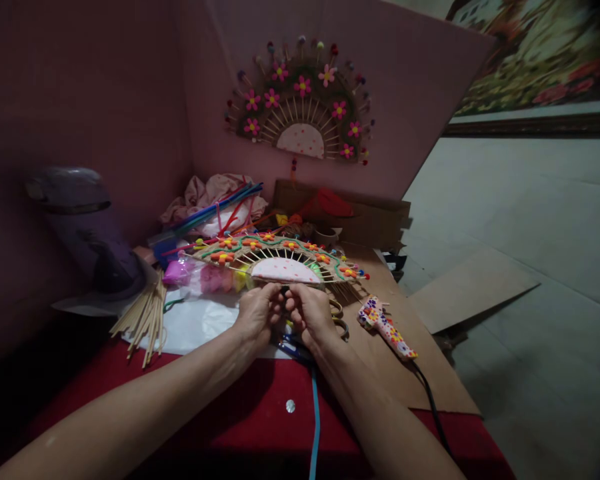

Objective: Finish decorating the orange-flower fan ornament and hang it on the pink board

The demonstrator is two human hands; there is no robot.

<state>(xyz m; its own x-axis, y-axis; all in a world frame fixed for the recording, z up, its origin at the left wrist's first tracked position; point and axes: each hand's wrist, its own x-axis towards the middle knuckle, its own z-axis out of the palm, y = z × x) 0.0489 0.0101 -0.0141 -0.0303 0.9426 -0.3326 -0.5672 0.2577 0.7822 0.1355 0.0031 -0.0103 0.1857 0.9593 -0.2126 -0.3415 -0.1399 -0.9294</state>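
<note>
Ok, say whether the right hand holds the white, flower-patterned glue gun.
No, the glue gun lies on the brown cardboard, while the right hand is at the lower edge of the half-round, orange-flowered fan.

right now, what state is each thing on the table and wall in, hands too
Left hand: fingers curled, at the near fan's lower edge
Right hand: likewise; grip partly hidden
Near fan: decorated with orange flowers
Wall fan: up against the wall
Glue gun: lying on cardboard, cord trailing
Scissors: partly hidden, open or shut unclear
Bottle: standing, lid on
Sticks: loose pile
Pink cloth: bunched up
</note>
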